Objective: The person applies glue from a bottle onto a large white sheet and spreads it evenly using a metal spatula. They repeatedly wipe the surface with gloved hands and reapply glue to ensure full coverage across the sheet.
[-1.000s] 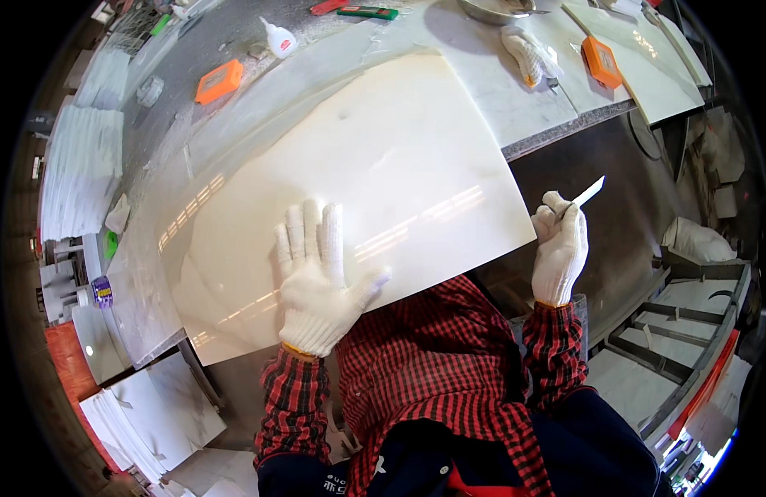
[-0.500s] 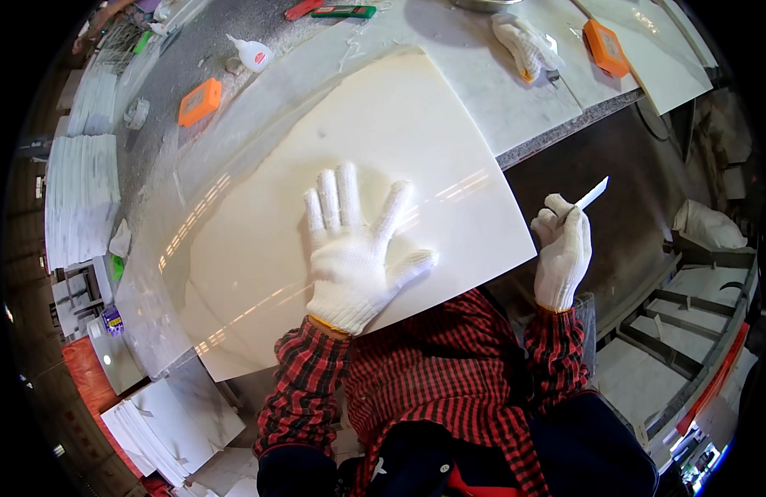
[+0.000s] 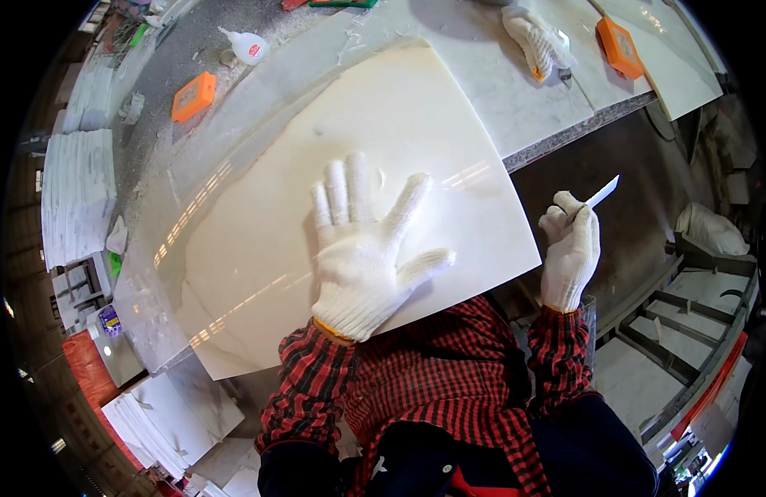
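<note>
A large glossy cream-white tile (image 3: pixel 259 207) with faint veining lies in front of me, its near edge close to my body. In a white knit glove, my left hand (image 3: pixel 358 248) rests on it, fingers spread and palm down. My right hand (image 3: pixel 572 248), gloved too, is raised beyond the tile's right edge. Its fingers are closed around a knife blade (image 3: pixel 603 191), pale and thin with a slanted tip, pointing up and to the right. The fingers hide the blade's lower end and any handle.
Orange boxes (image 3: pixel 193 97) (image 3: pixel 620 48) stand at the left and right of the bench. A white squeeze bottle (image 3: pixel 247 47) and a bundled white glove (image 3: pixel 535 41) lie at the back. Stacked white slabs (image 3: pixel 78 195) line the left; a metal rack (image 3: pixel 673 323) stands at the right.
My left hand looks slightly shifted to the right over the tile, still flat. The right hand, blade in it, appears a little farther right. The view itself has moved slightly.
</note>
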`<state>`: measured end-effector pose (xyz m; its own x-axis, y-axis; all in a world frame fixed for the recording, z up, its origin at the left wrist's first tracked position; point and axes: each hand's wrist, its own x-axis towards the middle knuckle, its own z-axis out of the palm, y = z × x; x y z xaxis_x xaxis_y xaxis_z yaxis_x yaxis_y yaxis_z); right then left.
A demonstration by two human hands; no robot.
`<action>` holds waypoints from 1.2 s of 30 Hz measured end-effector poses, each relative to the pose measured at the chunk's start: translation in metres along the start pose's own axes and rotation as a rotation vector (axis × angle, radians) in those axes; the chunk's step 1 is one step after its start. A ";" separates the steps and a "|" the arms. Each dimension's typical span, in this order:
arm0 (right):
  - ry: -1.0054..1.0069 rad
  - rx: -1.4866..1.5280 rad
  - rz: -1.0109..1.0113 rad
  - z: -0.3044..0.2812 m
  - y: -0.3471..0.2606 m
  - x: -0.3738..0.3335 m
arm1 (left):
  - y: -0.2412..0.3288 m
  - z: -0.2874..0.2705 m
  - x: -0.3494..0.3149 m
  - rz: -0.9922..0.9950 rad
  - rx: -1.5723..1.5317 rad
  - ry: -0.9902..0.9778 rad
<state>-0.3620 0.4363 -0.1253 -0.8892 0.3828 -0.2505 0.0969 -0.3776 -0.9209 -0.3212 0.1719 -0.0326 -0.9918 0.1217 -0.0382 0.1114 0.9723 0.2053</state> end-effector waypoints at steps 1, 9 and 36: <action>-0.002 -0.004 -0.008 -0.002 0.000 0.001 | -0.002 -0.001 -0.002 -0.018 0.004 -0.003; -0.131 -0.284 -0.046 -0.003 -0.029 -0.006 | -0.037 -0.009 -0.001 0.055 -0.185 0.146; -0.954 -1.313 -0.468 0.073 -0.097 -0.030 | -0.022 0.008 -0.133 -0.132 -0.388 0.509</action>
<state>-0.3771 0.4000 -0.0062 -0.8333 -0.5439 -0.0990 -0.3911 0.7066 -0.5897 -0.1909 0.1361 -0.0402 -0.9118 -0.1963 0.3607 0.0502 0.8186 0.5722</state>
